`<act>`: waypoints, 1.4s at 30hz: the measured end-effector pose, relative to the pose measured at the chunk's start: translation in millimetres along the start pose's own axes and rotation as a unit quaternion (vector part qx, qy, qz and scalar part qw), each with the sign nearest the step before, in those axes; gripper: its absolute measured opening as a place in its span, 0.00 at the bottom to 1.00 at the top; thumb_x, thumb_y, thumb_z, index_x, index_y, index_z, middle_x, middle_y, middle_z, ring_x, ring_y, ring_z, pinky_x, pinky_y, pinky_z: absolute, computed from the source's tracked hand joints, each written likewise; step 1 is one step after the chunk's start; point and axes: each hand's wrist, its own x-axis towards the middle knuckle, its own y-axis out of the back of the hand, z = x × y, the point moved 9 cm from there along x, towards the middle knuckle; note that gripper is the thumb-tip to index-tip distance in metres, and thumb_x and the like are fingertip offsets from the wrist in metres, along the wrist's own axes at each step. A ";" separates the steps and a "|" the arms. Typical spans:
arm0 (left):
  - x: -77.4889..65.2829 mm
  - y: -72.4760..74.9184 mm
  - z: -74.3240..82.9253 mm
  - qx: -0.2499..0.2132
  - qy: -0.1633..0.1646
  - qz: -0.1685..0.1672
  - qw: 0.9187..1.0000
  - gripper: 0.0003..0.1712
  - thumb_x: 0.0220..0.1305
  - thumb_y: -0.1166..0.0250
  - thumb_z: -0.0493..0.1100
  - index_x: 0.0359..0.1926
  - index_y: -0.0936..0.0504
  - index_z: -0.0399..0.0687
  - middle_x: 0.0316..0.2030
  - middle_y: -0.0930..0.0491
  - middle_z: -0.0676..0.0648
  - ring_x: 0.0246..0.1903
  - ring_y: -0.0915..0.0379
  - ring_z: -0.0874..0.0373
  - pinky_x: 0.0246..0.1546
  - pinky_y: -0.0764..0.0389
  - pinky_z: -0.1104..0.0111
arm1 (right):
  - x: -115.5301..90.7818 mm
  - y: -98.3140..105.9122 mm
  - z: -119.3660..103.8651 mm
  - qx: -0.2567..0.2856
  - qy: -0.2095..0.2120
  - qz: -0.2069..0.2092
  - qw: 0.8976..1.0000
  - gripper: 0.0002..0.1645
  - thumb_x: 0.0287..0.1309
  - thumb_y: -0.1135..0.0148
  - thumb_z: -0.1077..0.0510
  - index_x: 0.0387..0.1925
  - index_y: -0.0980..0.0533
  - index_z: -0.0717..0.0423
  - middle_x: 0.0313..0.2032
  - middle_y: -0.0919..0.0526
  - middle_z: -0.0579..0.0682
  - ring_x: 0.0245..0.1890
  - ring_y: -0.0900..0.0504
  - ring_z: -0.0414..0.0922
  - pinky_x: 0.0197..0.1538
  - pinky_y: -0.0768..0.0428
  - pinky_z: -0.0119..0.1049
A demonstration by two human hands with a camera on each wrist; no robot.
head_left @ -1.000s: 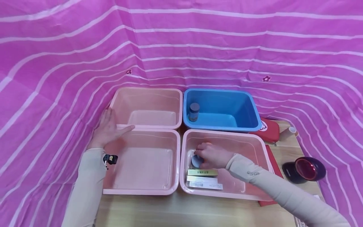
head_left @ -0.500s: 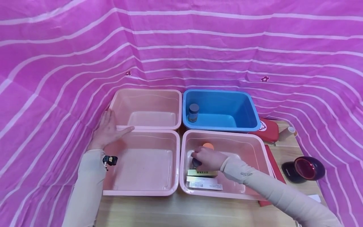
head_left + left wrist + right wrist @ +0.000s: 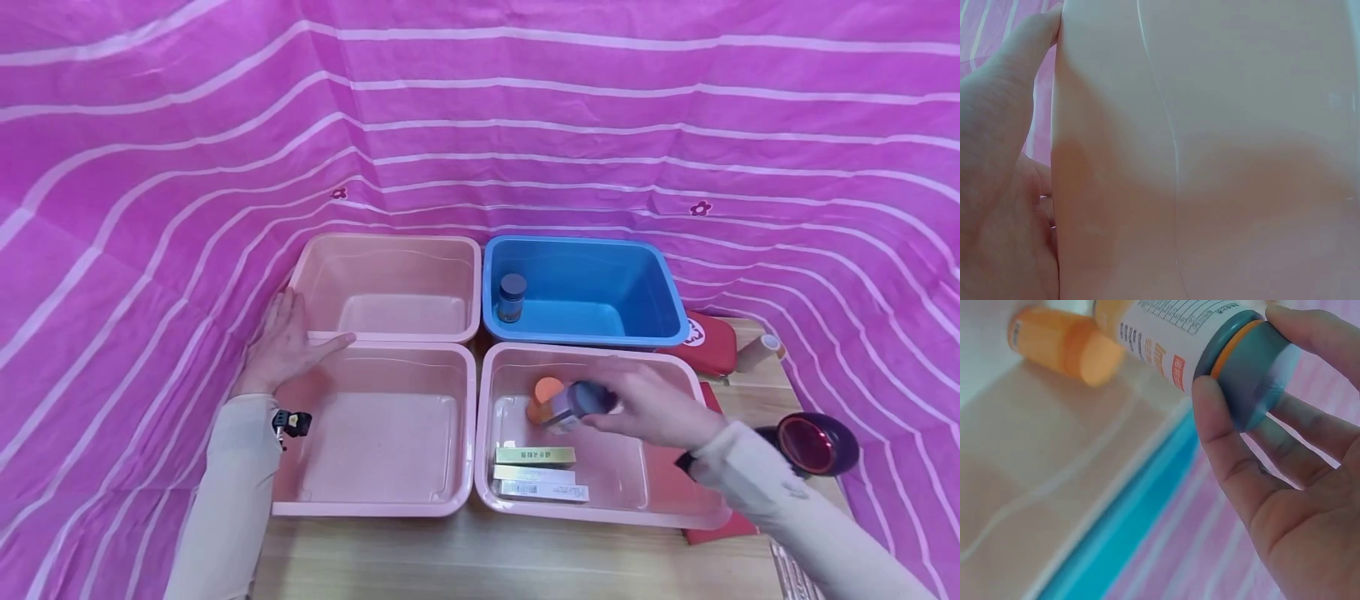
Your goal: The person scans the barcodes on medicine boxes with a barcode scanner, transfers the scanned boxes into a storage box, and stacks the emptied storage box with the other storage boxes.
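Dark-capped bottle [image 3: 572, 407], held tilted over the front right pink tub [image 3: 600, 517] near the orange bottle [image 3: 546, 392], should handle as light, stiff and slightly slick; you are best gripping it by the cap. Your right hand [image 3: 647, 404] pinches that cap between thumb and fingers, forearm reaching in from the right. Your left hand [image 3: 285, 348] rests, fingers extended, at the front left tub's [image 3: 375, 508] edge.

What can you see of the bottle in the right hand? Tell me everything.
The bottle looks plastic and cylindrical, with a dark grey-blue lid, an orange band and a white label bearing a printed table and reddish print. It is tilted, held by the lid in the right grip, in or just above the near right pink bin. Whether it touches the orange bottle beside it is unclear.
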 end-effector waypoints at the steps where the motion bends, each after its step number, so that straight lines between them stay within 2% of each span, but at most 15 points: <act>1: 0.1 -0.2 0.1 0.001 -0.001 0.000 1.000 0.74 0.61 0.38 0.76 0.79 0.68 0.29 0.80 0.75 0.30 0.80 0.80 0.33 0.76 0.64 0.35 | -9.8 12.2 1.0 0.003 -0.003 0.016 1.000 0.35 0.52 0.20 0.57 0.63 0.21 0.47 0.50 0.16 0.43 0.45 0.19 0.38 0.44 0.13 0.36; 5: 0.0 0.0 0.5 0.004 -0.001 0.001 1.000 0.73 0.61 0.38 0.75 0.79 0.67 0.29 0.80 0.74 0.29 0.80 0.80 0.33 0.76 0.64 0.34 | -51.6 58.2 4.3 -0.025 0.006 0.093 0.995 0.38 0.46 0.19 0.64 0.62 0.21 0.50 0.47 0.17 0.42 0.39 0.21 0.34 0.39 0.16 0.27; 8: 0.3 -0.1 1.0 0.006 -0.001 -0.001 1.000 0.73 0.61 0.38 0.75 0.79 0.67 0.29 0.80 0.74 0.29 0.80 0.80 0.33 0.75 0.63 0.33 | -86.2 84.1 14.0 -0.050 -0.015 0.146 0.988 0.42 0.39 0.17 0.68 0.60 0.21 0.52 0.45 0.17 0.40 0.36 0.20 0.29 0.38 0.19 0.20; 11: 0.8 -0.3 1.2 0.006 -0.001 -0.002 1.000 0.73 0.61 0.38 0.75 0.79 0.67 0.29 0.80 0.74 0.29 0.79 0.80 0.32 0.75 0.64 0.32 | -123.1 100.6 36.3 -0.036 -0.073 0.182 0.980 0.42 0.38 0.17 0.69 0.60 0.21 0.54 0.45 0.20 0.30 0.33 0.19 0.27 0.33 0.20 0.18; 16: 0.9 1.3 1.4 0.006 0.001 -0.003 1.000 0.73 0.61 0.38 0.75 0.79 0.67 0.29 0.80 0.75 0.30 0.79 0.80 0.32 0.73 0.63 0.29 | -180.6 107.5 88.9 -0.013 -0.176 0.203 0.963 0.40 0.48 0.21 0.68 0.65 0.23 0.54 0.46 0.27 0.15 0.32 0.21 0.21 0.25 0.21 0.21; 19: 0.0 2.5 0.9 0.005 0.003 -0.003 1.000 0.73 0.61 0.38 0.75 0.79 0.68 0.29 0.80 0.75 0.30 0.80 0.80 0.33 0.72 0.63 0.27 | -202.4 102.7 119.6 -0.034 -0.220 0.200 0.954 0.38 0.51 0.21 0.63 0.65 0.24 0.59 0.45 0.14 0.36 0.31 0.25 0.17 0.23 0.22 0.23; 21: -0.3 2.4 0.4 0.003 0.004 -0.003 1.000 0.73 0.61 0.38 0.75 0.79 0.68 0.30 0.80 0.76 0.31 0.80 0.81 0.33 0.72 0.63 0.28 | -212.2 98.2 138.7 -0.059 -0.245 0.197 0.947 0.38 0.49 0.19 0.58 0.62 0.23 0.62 0.42 0.11 0.56 0.30 0.28 0.16 0.23 0.25 0.23; 23: -0.5 1.6 0.1 0.000 0.005 -0.005 1.000 0.73 0.61 0.39 0.76 0.79 0.68 0.30 0.80 0.76 0.32 0.80 0.81 0.34 0.73 0.64 0.29 | -219.9 92.9 155.5 -0.085 -0.271 0.193 0.939 0.38 0.48 0.18 0.53 0.58 0.21 0.66 0.42 0.16 0.75 0.28 0.19 0.27 0.24 0.31 0.22; 25: -0.4 0.6 0.0 0.000 0.003 -0.005 1.000 0.73 0.61 0.39 0.76 0.79 0.68 0.31 0.80 0.76 0.32 0.80 0.81 0.34 0.74 0.64 0.31 | -227.4 87.3 171.9 -0.086 -0.294 0.192 0.932 0.37 0.49 0.19 0.51 0.56 0.21 0.69 0.42 0.17 0.77 0.30 0.12 0.47 0.26 0.33 0.20; 28: -0.9 -0.9 -0.1 -0.002 0.002 -0.006 1.000 0.73 0.61 0.39 0.76 0.79 0.67 0.31 0.80 0.75 0.32 0.80 0.82 0.34 0.75 0.65 0.33 | -237.2 77.9 192.7 -0.066 -0.331 0.181 0.924 0.38 0.55 0.22 0.49 0.57 0.23 0.72 0.44 0.19 0.81 0.38 0.17 0.77 0.26 0.34 0.20; 30: -1.1 -1.3 -0.2 -0.001 0.000 -0.004 1.000 0.72 0.62 0.39 0.76 0.79 0.67 0.30 0.80 0.75 0.31 0.80 0.81 0.34 0.76 0.65 0.34 | -241.8 72.9 204.2 -0.056 -0.350 0.173 0.919 0.38 0.58 0.25 0.48 0.58 0.25 0.73 0.45 0.20 0.82 0.40 0.19 0.78 0.27 0.31 0.24; 33: -1.3 -1.1 0.4 -0.002 0.000 -0.001 1.000 0.72 0.62 0.39 0.76 0.79 0.66 0.30 0.80 0.74 0.31 0.80 0.81 0.34 0.76 0.64 0.34 | -246.6 69.2 215.6 -0.061 -0.368 0.169 0.912 0.39 0.58 0.25 0.45 0.58 0.25 0.72 0.45 0.18 0.80 0.34 0.16 0.65 0.30 0.31 0.32; 37: -1.0 -0.5 1.1 -0.001 -0.001 0.002 1.000 0.72 0.62 0.39 0.75 0.80 0.65 0.30 0.80 0.73 0.31 0.80 0.80 0.34 0.76 0.64 0.34 | -250.5 67.3 221.8 -0.069 -0.377 0.178 0.906 0.39 0.55 0.24 0.44 0.57 0.23 0.68 0.44 0.17 0.77 0.31 0.20 0.50 0.31 0.31 0.40; 41: -1.1 0.5 1.7 0.000 -0.002 0.007 1.000 0.71 0.61 0.38 0.75 0.80 0.64 0.29 0.80 0.72 0.30 0.80 0.79 0.33 0.76 0.63 0.34 | -250.6 64.9 222.2 -0.077 -0.378 0.177 0.905 0.39 0.56 0.24 0.43 0.58 0.23 0.68 0.46 0.18 0.79 0.35 0.18 0.65 0.34 0.27 0.54; 42: -0.9 0.4 1.8 0.000 -0.002 0.007 1.000 0.71 0.61 0.38 0.75 0.80 0.64 0.29 0.80 0.72 0.30 0.80 0.78 0.33 0.76 0.63 0.34 | -250.0 64.5 221.6 -0.078 -0.375 0.179 0.906 0.39 0.56 0.24 0.44 0.58 0.23 0.68 0.46 0.18 0.79 0.35 0.17 0.65 0.34 0.26 0.52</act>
